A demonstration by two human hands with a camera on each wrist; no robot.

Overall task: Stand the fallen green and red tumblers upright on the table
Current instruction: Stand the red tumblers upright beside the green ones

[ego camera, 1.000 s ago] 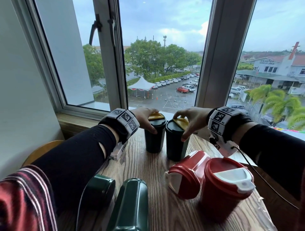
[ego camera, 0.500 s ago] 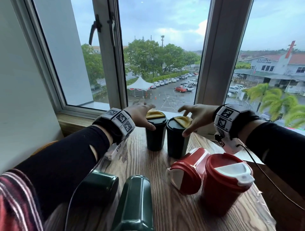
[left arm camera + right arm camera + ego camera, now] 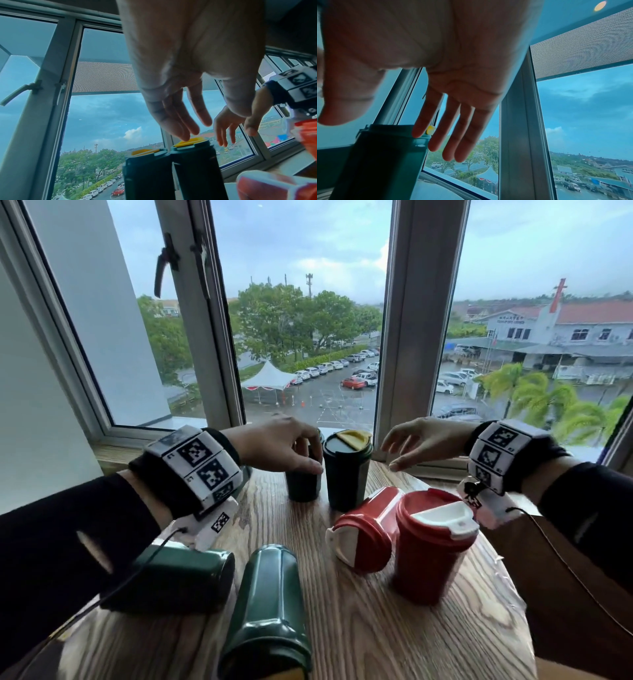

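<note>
Both hands, left (image 3: 274, 445) and right (image 3: 423, 441), are hovering spread and empty over two upright cups (image 3: 346, 470); next, judging, reaching nearer for fallen tumblers (image 3: 270, 616).

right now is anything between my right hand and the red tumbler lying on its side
Nothing visible blocks it. The right hand hangs open above the table's far edge, and the fallen red tumbler lies nearer you, below it, with open air between. The upright red tumbler stands close beside it on the right, crowding that side.

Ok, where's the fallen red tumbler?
In the head view the fallen red tumbler lies right of centre, against the upright red tumbler, before the dark cups.
</note>
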